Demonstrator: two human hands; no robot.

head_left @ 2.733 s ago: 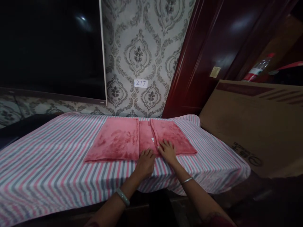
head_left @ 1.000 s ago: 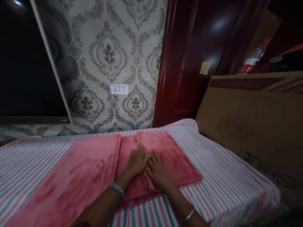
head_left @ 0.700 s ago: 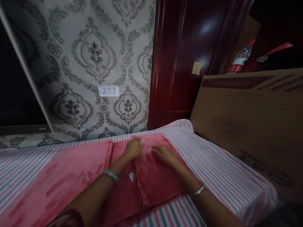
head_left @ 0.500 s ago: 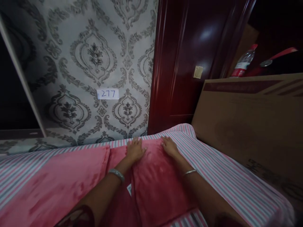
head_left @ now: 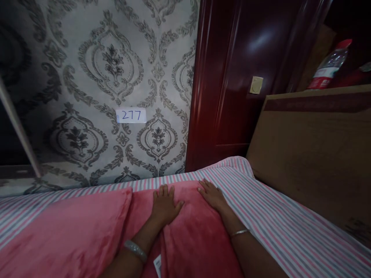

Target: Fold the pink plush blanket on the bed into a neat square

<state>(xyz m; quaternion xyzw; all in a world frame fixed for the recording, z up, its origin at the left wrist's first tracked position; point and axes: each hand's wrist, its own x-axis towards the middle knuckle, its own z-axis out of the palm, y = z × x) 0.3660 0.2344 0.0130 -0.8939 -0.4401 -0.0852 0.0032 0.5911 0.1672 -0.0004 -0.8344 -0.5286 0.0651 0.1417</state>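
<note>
Pink plush blanket [head_left: 197, 247], folded, long axis running away from the person, lies beneath both palms. Left hand [head_left: 165, 204] rests flat on it, right hand [head_left: 213, 195] along its right edge, fingers [head_left: 164, 192] spread, gripping nothing; striped sheet [head_left: 290, 227] underneath.

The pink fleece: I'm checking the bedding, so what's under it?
A striped sheet shows beyond the edges of the pink fleece and seems to run beneath it. The area directly under the fleece is covered, so nothing there can be seen.

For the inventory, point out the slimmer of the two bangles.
The thin silvery bangle on the right wrist; the pale bangle on the left wrist is much thicker.
</note>
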